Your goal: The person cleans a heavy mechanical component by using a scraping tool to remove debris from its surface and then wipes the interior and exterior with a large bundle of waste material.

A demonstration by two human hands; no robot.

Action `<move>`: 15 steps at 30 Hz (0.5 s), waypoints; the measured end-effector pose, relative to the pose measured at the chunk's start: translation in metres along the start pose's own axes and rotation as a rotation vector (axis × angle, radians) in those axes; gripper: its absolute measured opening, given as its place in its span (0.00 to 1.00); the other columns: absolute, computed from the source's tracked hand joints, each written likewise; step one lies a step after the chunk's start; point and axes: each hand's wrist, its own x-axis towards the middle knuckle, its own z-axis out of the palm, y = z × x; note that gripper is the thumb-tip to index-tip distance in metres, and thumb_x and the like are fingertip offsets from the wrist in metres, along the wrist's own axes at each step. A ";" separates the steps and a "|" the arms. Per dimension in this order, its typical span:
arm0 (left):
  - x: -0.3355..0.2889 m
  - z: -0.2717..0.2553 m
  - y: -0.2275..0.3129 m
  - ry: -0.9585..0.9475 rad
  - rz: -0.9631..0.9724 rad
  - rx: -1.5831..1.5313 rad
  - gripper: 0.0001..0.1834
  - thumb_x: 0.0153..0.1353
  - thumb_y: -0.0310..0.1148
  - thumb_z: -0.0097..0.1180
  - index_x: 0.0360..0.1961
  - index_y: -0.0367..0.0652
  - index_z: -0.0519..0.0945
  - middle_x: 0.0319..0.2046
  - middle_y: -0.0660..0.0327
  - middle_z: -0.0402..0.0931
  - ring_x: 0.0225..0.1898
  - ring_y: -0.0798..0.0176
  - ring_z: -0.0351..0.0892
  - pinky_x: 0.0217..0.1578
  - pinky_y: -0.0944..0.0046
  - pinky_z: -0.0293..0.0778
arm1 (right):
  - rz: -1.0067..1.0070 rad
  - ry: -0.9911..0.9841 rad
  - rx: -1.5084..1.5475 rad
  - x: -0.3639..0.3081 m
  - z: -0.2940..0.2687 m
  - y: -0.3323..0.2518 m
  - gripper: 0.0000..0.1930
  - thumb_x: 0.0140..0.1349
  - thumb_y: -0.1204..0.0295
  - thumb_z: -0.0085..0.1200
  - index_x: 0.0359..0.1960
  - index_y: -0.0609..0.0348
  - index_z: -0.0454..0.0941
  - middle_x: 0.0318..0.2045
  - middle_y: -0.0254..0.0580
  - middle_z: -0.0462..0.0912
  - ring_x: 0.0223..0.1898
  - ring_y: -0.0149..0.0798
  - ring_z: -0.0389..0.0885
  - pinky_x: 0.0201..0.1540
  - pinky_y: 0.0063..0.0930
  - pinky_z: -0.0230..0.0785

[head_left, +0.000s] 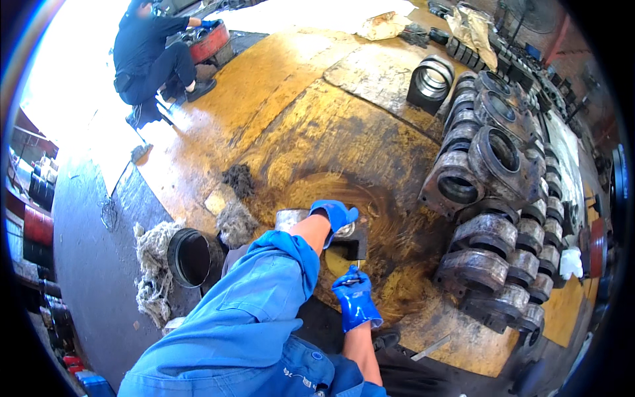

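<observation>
Strong light floods your view from the upper left, burning part of the floor (278, 86) to white; the crouching person (147, 63) reads as a dark shape against it. Brightness falls off to your right, leaving deep shadow inside the metal castings (504, 159). Your right glove (357, 308) shows glossy highlights. The lens bows straight edges, blackens all 4 corners and leaves a blue fringe at the left rim. Clutter at the far upper right looks soft.
</observation>
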 end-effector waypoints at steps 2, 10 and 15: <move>-0.004 0.003 -0.005 -0.036 -0.028 -0.006 0.41 0.68 0.68 0.38 0.55 0.41 0.84 0.56 0.46 0.81 0.59 0.41 0.80 0.59 0.46 0.73 | -0.003 0.029 0.008 0.002 -0.001 0.011 0.07 0.65 0.69 0.50 0.31 0.52 0.81 0.16 0.25 0.77 0.17 0.26 0.73 0.23 0.24 0.69; 0.009 0.010 -0.021 0.016 0.045 0.060 0.41 0.69 0.67 0.38 0.50 0.36 0.85 0.48 0.41 0.84 0.54 0.37 0.82 0.55 0.44 0.75 | -0.225 0.033 -0.102 0.043 -0.053 0.041 0.04 0.66 0.72 0.56 0.40 0.48 0.78 0.25 0.31 0.79 0.20 0.32 0.70 0.24 0.33 0.61; 0.006 0.004 0.029 -0.019 0.122 -0.013 0.39 0.68 0.66 0.40 0.51 0.39 0.85 0.52 0.40 0.82 0.57 0.36 0.79 0.57 0.45 0.73 | -0.229 -0.071 0.008 0.038 -0.041 0.020 0.07 0.60 0.77 0.59 0.28 0.48 0.77 0.18 0.30 0.73 0.16 0.34 0.67 0.21 0.33 0.61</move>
